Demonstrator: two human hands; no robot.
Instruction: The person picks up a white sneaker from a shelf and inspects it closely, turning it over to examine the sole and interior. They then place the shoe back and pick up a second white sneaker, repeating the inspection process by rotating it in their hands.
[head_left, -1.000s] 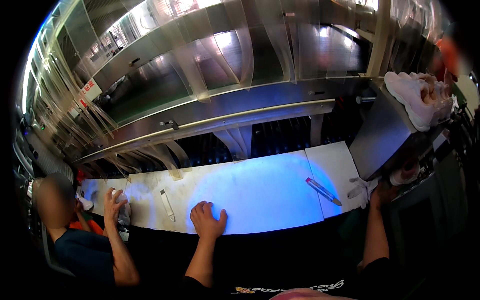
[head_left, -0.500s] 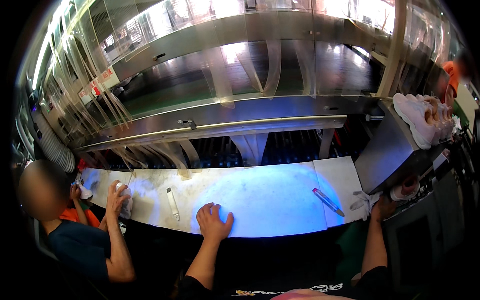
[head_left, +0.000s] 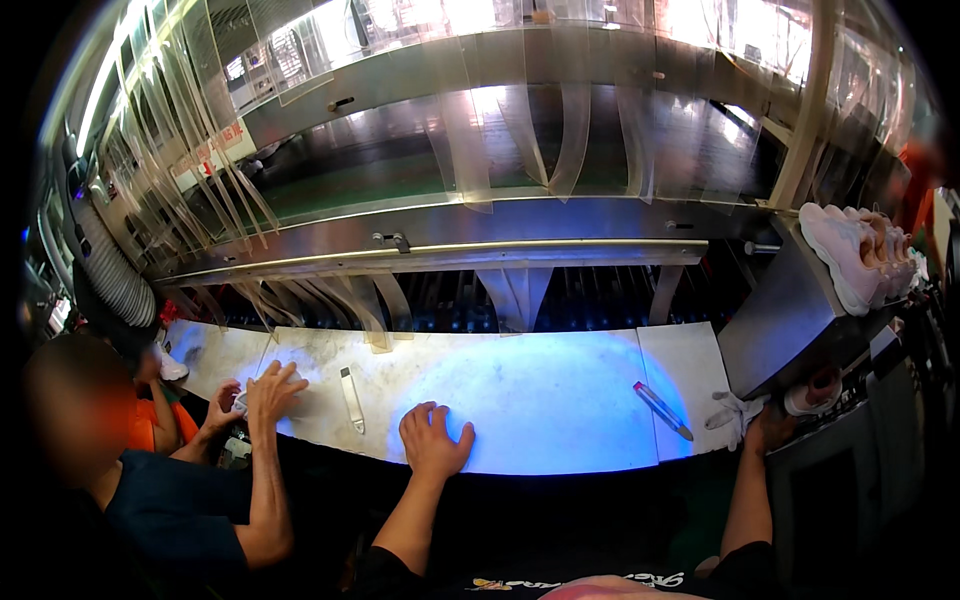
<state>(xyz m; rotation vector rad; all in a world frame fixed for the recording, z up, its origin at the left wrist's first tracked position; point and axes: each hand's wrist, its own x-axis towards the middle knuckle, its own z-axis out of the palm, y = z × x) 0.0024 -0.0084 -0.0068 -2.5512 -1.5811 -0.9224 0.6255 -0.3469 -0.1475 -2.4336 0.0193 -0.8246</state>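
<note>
Glove (head_left: 736, 412) lies crumpled, whitish, at right. Left hand (head_left: 435, 440) rests spread and empty on tabletop (head_left: 540, 390); right hand (head_left: 768, 430) beside glove, grip indeterminable.

Glove (head_left: 728, 411) on table (head_left: 560, 410), beside right hand (head_left: 768, 429)

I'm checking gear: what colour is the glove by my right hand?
The glove looks whitish grey, best seen in head view.

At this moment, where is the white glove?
In the head view, the white glove lies at the right end of the white work surface, just left of the person's right hand and to the right of the slim red-ended tool.
</note>
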